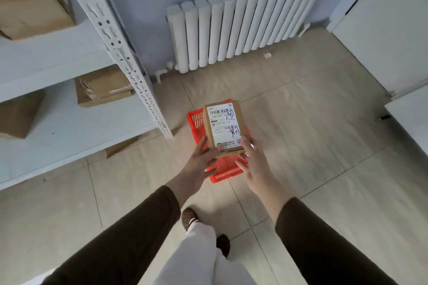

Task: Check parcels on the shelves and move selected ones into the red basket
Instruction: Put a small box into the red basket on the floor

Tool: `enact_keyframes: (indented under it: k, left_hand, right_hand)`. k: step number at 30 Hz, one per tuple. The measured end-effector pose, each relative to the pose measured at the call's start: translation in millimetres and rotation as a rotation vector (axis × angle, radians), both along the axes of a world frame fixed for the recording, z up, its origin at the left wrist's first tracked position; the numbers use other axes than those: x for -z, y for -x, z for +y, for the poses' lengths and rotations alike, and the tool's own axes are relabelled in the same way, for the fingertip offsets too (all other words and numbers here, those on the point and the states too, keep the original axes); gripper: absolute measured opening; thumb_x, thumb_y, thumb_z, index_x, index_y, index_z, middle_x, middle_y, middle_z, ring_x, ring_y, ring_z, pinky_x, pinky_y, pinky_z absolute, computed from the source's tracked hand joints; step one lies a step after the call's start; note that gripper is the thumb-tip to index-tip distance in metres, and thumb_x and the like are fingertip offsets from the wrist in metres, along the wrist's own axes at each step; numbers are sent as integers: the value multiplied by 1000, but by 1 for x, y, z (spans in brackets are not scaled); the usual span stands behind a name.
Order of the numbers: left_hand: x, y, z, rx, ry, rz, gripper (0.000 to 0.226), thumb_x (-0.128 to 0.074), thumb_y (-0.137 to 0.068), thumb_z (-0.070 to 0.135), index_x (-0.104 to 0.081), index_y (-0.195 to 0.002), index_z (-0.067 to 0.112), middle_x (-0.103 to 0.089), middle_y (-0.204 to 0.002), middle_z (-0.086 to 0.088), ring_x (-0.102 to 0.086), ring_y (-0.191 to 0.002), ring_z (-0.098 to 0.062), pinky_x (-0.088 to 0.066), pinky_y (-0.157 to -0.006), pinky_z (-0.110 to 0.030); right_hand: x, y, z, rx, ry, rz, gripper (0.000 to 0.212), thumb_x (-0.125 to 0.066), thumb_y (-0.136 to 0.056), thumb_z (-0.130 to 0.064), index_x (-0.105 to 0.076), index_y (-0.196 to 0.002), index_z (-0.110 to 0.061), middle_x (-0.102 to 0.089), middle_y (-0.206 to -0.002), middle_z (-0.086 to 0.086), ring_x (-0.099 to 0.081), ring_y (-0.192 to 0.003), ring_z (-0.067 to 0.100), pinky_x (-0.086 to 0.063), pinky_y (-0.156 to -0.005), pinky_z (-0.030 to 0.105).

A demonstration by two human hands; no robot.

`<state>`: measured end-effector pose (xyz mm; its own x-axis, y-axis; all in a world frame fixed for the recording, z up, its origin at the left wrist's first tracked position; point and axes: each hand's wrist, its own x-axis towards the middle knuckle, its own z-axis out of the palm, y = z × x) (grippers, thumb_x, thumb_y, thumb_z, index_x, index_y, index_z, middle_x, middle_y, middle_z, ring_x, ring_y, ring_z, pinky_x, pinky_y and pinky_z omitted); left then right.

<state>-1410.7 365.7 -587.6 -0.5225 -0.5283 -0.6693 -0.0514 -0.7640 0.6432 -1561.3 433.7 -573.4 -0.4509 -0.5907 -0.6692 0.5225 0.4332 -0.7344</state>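
Mid-frame over the red basket (223,169) on the floor, both hands, left hand (201,161) and right hand (253,164), pinched one labelled parcel (225,128) by its near edge, not dropped in yet, with plenty more boxes (102,90) left on the shelves (69,118) at the left of the frame.

A pale blue wall (143,7) fills the upper middle of the frame, with a white column radiator (243,28) mounted low against it. Beige floor tiles (312,146) with thin grout lines cover the lower frame. A white perforated metal shelving unit (111,37) stands at the left. White panels (389,37) occupy the upper right. Light is soft and even.
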Motion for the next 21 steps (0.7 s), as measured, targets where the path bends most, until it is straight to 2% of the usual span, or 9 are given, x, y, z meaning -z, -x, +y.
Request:
enact_keyframes:
  k: [3, 6, 9, 12, 15, 17, 20, 21]
  left_hand:
    - [37, 13, -13, -85, -59, -14, 100, -88, -76, 34, -34, -160, 34, -62, -146, -2, -59, -133, -29, -44, -114, -54]
    - [74, 26, -24, -139, -98, -13, 81, -82, -87, 29, -41, -156, 26, -65, -143, -6, -60, -132, -28, -47, -113, -50]
    - [107, 41, -30, -195, -136, -19, 61, -74, -95, 23, -48, -150, 20, -69, -136, -6, -65, -125, -23, -53, -101, -37]
    - [151, 59, -36, -261, -193, -16, 59, -72, -97, 25, -49, -151, 20, -71, -134, -6, -69, -119, -21, -56, -92, -33]
    - [204, 82, -40, -335, -267, -15, 58, -74, -95, 28, -53, -149, 24, -71, -133, -10, -68, -121, -27, -57, -102, -40]
    - [244, 99, -45, -404, -316, -17, 59, -75, -93, 27, -54, -149, 24, -69, -137, -13, -64, -128, -32, -50, -113, -46]
    - [307, 124, -56, -516, -357, -28, 50, -73, -96, 23, -58, -143, 18, -68, -136, -16, -63, -128, -33, -50, -110, -44]
    - [327, 130, -60, -548, -374, -29, 49, -74, -95, 23, -58, -141, 16, -69, -135, -16, -63, -128, -32, -50, -111, -44]
  right_hand:
    - [32, 14, -21, -26, -33, -34, 42, -69, -97, -41, -55, -134, -25, -69, -125, 3, -62, -120, 22, -49, -98, 37]
    - [66, 27, -38, -25, -57, -60, 39, -67, -99, -38, -57, -133, -23, -70, -126, 4, -63, -120, 23, -49, -101, 38]
    - [105, 40, -51, -34, -88, -80, 42, -67, -99, -38, -57, -135, -21, -69, -129, 5, -63, -124, 24, -50, -97, 36]
    - [154, 56, -65, -61, -123, -88, 43, -66, -99, -40, -56, -135, -20, -69, -129, 6, -64, -123, 24, -51, -91, 34]
    - [206, 74, -77, -120, -136, -81, 43, -64, -99, -44, -57, -135, -22, -72, -126, 4, -66, -120, 24, -53, -88, 34]
    - [245, 87, -86, -163, -138, -64, 46, -63, -98, -49, -57, -136, -23, -72, -126, 4, -66, -121, 24, -54, -92, 35]
    - [303, 107, -95, -277, -136, -37, 60, -63, -91, -58, -52, -139, -24, -63, -135, 4, -60, -130, 21, -52, -101, 34]
    - [324, 113, -99, -308, -146, -64, 58, -60, -93, -56, -49, -141, -25, -59, -139, 3, -57, -133, 19, -52, -104, 33]
